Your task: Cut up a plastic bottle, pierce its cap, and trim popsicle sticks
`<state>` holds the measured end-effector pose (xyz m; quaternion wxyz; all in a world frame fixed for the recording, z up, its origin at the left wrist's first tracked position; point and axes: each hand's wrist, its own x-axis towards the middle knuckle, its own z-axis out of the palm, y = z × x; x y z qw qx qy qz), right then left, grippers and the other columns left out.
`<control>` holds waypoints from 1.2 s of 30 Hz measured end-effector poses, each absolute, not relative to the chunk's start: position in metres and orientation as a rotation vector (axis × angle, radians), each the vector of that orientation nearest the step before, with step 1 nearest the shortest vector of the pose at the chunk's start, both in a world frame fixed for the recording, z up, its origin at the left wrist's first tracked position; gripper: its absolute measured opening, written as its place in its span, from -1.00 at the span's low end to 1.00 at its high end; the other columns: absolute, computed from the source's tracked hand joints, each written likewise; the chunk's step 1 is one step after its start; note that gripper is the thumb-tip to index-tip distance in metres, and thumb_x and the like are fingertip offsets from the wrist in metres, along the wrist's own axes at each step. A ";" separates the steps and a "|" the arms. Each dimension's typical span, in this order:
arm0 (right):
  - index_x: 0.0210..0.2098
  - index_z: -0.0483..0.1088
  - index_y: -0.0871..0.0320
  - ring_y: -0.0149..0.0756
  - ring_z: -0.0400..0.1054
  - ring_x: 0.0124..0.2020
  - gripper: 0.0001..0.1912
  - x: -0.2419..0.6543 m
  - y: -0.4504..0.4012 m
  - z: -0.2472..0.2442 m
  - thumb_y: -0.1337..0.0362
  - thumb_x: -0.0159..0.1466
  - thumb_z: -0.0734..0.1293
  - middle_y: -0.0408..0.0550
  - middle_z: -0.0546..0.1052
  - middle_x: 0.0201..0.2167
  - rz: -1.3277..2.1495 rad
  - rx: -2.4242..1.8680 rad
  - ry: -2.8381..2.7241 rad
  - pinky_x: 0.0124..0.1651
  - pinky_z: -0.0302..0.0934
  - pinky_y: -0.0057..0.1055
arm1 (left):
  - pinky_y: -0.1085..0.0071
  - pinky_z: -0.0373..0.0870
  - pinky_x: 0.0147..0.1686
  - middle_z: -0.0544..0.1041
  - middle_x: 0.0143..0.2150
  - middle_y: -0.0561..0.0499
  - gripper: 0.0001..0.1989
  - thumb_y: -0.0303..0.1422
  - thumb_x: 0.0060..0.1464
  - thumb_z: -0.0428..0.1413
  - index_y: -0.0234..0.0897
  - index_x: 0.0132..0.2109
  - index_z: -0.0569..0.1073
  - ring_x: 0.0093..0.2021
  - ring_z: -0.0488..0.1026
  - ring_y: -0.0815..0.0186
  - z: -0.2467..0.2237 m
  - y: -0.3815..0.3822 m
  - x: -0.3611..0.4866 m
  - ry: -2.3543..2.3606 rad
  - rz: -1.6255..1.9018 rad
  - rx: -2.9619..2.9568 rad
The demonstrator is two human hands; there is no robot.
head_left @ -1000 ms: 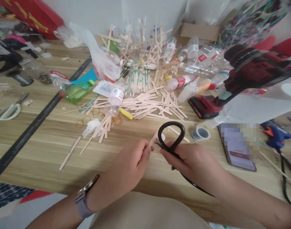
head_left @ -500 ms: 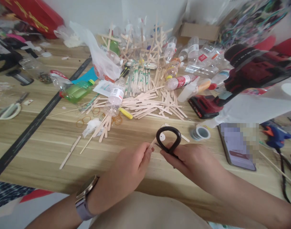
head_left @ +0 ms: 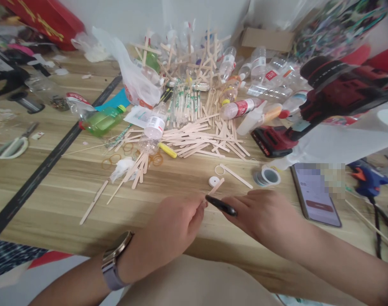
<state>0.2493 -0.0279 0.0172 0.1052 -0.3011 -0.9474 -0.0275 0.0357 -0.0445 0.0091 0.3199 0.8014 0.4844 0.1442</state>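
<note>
My left hand (head_left: 181,219) is closed in a pinch on a wooden craft stick (head_left: 217,187), whose rounded end points up and to the right. My right hand (head_left: 256,210) is wrapped around black-handled scissors (head_left: 222,206), seen almost edge-on. Their tip is at the stick, right beside the left fingertips; whether the blades touch the wood I cannot tell. Just behind the stick lies a small white disc (head_left: 213,181) with a hole. A thin ring (head_left: 219,170) and another craft stick (head_left: 237,176) rest on the table beyond it.
Loose craft sticks (head_left: 197,140) are heaped mid-table, behind a plastic bottle (head_left: 155,127) and a yellow-handled tool (head_left: 167,150). On the right are a wire spool (head_left: 267,176), a phone (head_left: 318,199), a red-black power tool (head_left: 276,140) and a blue glue gun (head_left: 367,180). White-handled scissors (head_left: 12,146) lie left.
My right hand has turned the scissors, so the black loop no longer faces me, and their tip has come to the stick. More of the stick shows beyond my left fingers.
</note>
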 end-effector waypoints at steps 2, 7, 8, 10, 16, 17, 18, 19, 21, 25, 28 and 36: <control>-0.42 0.32 0.17 -0.36 0.20 -0.66 -0.62 0.251 -0.029 0.016 0.43 0.44 0.01 -0.18 0.37 -0.62 -0.046 -0.875 -2.812 -0.51 -0.15 -0.33 | 0.39 0.16 -0.43 0.53 -0.41 0.03 -0.72 -0.37 0.31 -0.16 -0.24 -0.32 0.37 -0.42 0.43 0.29 0.008 -0.045 0.035 1.245 0.369 2.113; -0.54 0.26 0.14 -0.38 0.16 -0.73 -0.55 0.252 -0.030 0.012 0.36 0.45 0.01 -0.17 0.33 -0.71 -0.025 -0.952 -2.765 -0.55 -0.20 -0.32 | 0.37 0.12 -0.48 0.50 -0.47 0.04 -0.72 -0.39 0.31 -0.16 -0.25 -0.32 0.38 -0.48 0.42 0.30 0.010 -0.044 0.036 1.242 0.303 2.213; -0.57 0.25 0.14 -0.40 0.16 -0.74 -0.53 0.251 -0.031 0.012 0.31 0.46 0.03 -0.17 0.32 -0.73 0.065 -1.020 -2.728 -0.57 -0.19 -0.33 | 0.37 0.12 -0.48 0.49 -0.49 0.04 -0.72 -0.39 0.32 -0.16 -0.25 -0.31 0.38 -0.49 0.42 0.29 0.010 -0.045 0.037 1.256 0.286 2.241; -0.60 0.24 0.15 -0.43 0.19 -0.74 -0.52 0.249 -0.033 0.013 0.23 0.45 0.07 -0.18 0.33 -0.74 0.416 -1.194 -2.613 -0.59 -0.13 -0.39 | 0.36 0.15 -0.47 0.50 -0.47 0.02 -0.73 -0.39 0.32 -0.16 -0.26 -0.26 0.40 -0.47 0.44 0.26 0.010 -0.046 0.039 1.275 0.263 2.306; -0.61 0.29 0.15 -0.48 0.28 -0.70 -0.50 0.242 -0.037 0.013 0.20 0.44 0.11 -0.18 0.40 -0.70 1.121 -1.401 -2.241 -0.62 0.05 -0.54 | 0.34 0.21 -0.49 0.54 -0.40 -0.06 -0.72 -0.49 0.26 -0.18 -0.29 -0.16 0.42 -0.45 0.46 0.19 0.004 -0.050 0.042 1.246 0.197 2.463; -0.59 0.30 0.15 -0.45 0.27 -0.70 -0.52 0.243 -0.037 0.012 0.21 0.44 0.11 -0.17 0.40 -0.70 0.944 -1.360 -2.341 -0.62 0.03 -0.50 | 0.35 0.23 -0.48 0.54 -0.40 -0.06 -0.71 -0.47 0.28 -0.19 -0.29 -0.17 0.43 -0.44 0.47 0.19 0.004 -0.049 0.042 1.249 0.195 2.417; -0.56 0.32 0.16 -0.42 0.25 -0.69 -0.54 0.244 -0.037 0.011 0.25 0.45 0.09 -0.15 0.39 -0.69 0.695 -1.285 -2.471 -0.62 0.00 -0.46 | 0.35 0.26 -0.45 0.54 -0.40 -0.05 -0.71 -0.44 0.29 -0.19 -0.28 -0.17 0.43 -0.43 0.48 0.20 0.005 -0.048 0.041 1.249 0.205 2.353; -0.53 0.33 0.17 -0.39 0.24 -0.69 -0.56 0.246 -0.037 0.009 0.31 0.44 0.07 -0.14 0.38 -0.68 0.412 -1.176 -2.593 -0.61 -0.02 -0.41 | 0.35 0.30 -0.41 0.55 -0.40 -0.03 -0.71 -0.41 0.31 -0.18 -0.27 -0.17 0.44 -0.41 0.49 0.22 0.007 -0.046 0.041 1.240 0.224 2.285; -0.44 0.38 0.21 -0.34 0.20 -0.67 -0.60 0.249 -0.037 0.008 0.46 0.40 0.03 -0.11 0.37 -0.66 -0.095 -0.943 -2.745 -0.58 -0.04 -0.35 | 0.37 0.35 -0.32 0.57 -0.35 -0.01 -0.73 -0.38 0.31 -0.15 -0.24 -0.14 0.45 -0.34 0.51 0.24 0.011 -0.043 0.040 1.206 0.269 2.166; -0.31 0.43 0.32 -0.36 0.19 -0.64 -0.65 0.252 -0.034 0.007 0.56 0.33 0.04 -0.08 0.39 -0.61 -0.566 -0.723 -2.783 -0.55 0.01 -0.37 | 0.40 0.39 -0.29 0.59 -0.28 0.00 -0.75 -0.35 0.31 -0.11 -0.21 -0.05 0.44 -0.31 0.52 0.27 0.016 -0.040 0.042 1.172 0.287 2.066; -0.33 0.45 0.30 -0.38 0.24 -0.64 -0.61 0.251 -0.034 0.006 0.53 0.36 0.02 -0.08 0.42 -0.61 -0.475 -0.767 -2.762 -0.55 0.02 -0.39 | 0.39 0.40 -0.34 0.59 -0.31 -0.01 -0.75 -0.40 0.29 -0.12 -0.24 -0.04 0.42 -0.35 0.51 0.27 0.013 -0.043 0.044 1.215 0.240 2.170; -0.64 0.34 0.18 -0.44 0.34 -0.67 -0.44 0.233 -0.042 0.009 0.16 0.45 0.10 -0.12 0.45 -0.66 1.248 -1.477 -1.998 -0.59 0.16 -0.54 | 0.32 0.41 -0.49 0.57 -0.34 -0.15 -0.71 -0.58 0.23 -0.18 -0.41 -0.04 0.38 -0.39 0.53 0.15 -0.001 -0.049 0.048 1.301 0.240 2.770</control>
